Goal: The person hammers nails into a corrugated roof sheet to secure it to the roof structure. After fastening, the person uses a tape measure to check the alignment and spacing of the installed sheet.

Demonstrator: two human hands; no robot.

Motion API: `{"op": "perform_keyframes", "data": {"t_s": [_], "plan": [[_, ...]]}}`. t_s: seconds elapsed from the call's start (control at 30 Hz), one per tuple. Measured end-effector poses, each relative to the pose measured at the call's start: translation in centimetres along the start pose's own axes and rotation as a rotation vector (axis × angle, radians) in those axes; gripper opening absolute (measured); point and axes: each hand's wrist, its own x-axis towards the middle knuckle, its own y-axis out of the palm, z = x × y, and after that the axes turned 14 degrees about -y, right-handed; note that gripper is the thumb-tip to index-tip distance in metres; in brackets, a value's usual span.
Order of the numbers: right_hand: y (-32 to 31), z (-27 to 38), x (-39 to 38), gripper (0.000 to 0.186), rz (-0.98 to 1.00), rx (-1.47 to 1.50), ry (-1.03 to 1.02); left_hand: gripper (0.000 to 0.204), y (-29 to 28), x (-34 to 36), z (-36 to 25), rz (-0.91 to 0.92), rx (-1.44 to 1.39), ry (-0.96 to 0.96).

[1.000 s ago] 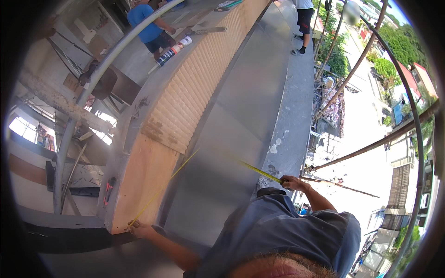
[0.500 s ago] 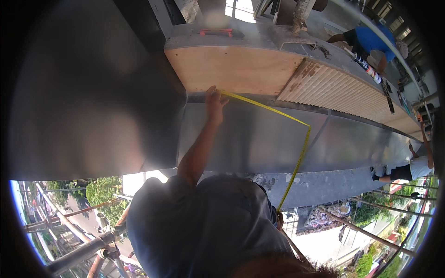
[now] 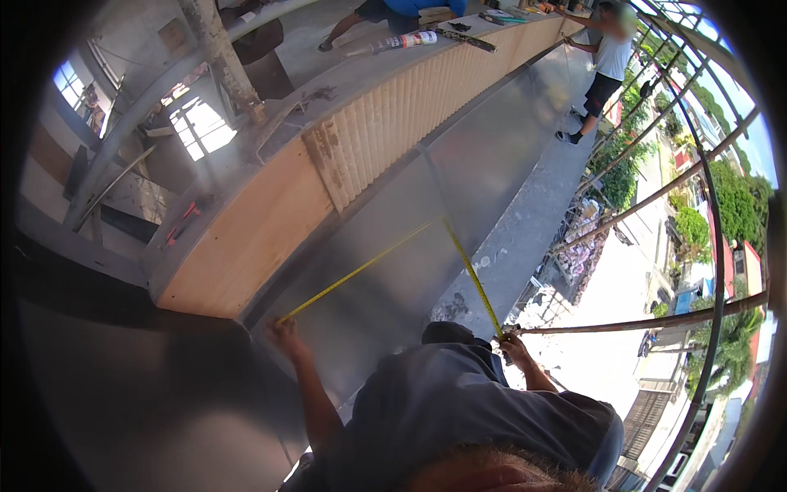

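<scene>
A yellow tape measure runs out between my two hands over smooth grey metal sheeting. Its blade is bent at a sharp angle about midway. My left hand is closed on the blade's end, close to the lower corner of a bare plywood panel. At my right side, my right hand grips the other end of the tape measure; its case is mostly hidden by the fingers. Beyond the plywood, a ribbed panel continues along the ledge.
On the ledge lie a red-handled tool and a sealant cartridge. A rough post stands behind. A person in a white shirt works at the far end; another wears blue. Scaffold poles flank the drop on the right.
The view has swung toward the right. My left hand stays by the plywood corner with the blade's end. My right hand, mostly hidden before, now shows clearly on the tape measure.
</scene>
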Motion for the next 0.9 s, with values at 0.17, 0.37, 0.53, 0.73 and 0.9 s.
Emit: {"op": "perform_keyframes", "data": {"t_s": [0.17, 0.37, 0.53, 0.73, 0.9], "plan": [[-1.9, 0.0, -5.0, 0.029, -0.131, 0.121, 0.162, 0.039, 2.3, 2.6, -0.1, 0.061, 0.003, -0.024], [-5.5, -0.2, -5.8, 0.043, -0.082, 0.127, 0.292, 0.049, 5.9, 4.5, -3.7, 0.079, 0.048, 0.101], [-9.3, -1.1, -1.1, 0.089, 0.18, -0.367, -0.437, 0.039, 7.6, 8.1, -5.7, 0.298, 0.098, 0.111], [-9.6, -2.1, 15.8, 0.014, 0.423, -0.575, -0.89, 0.027, 15.3, 3.3, 2.1, 0.427, 0.318, -0.177], [-4.3, 11.0, 26.1, 0.044, 0.406, -0.045, -0.688, 0.039, 25.7, -8.3, 7.5, 0.852, 0.843, -0.216]]}}
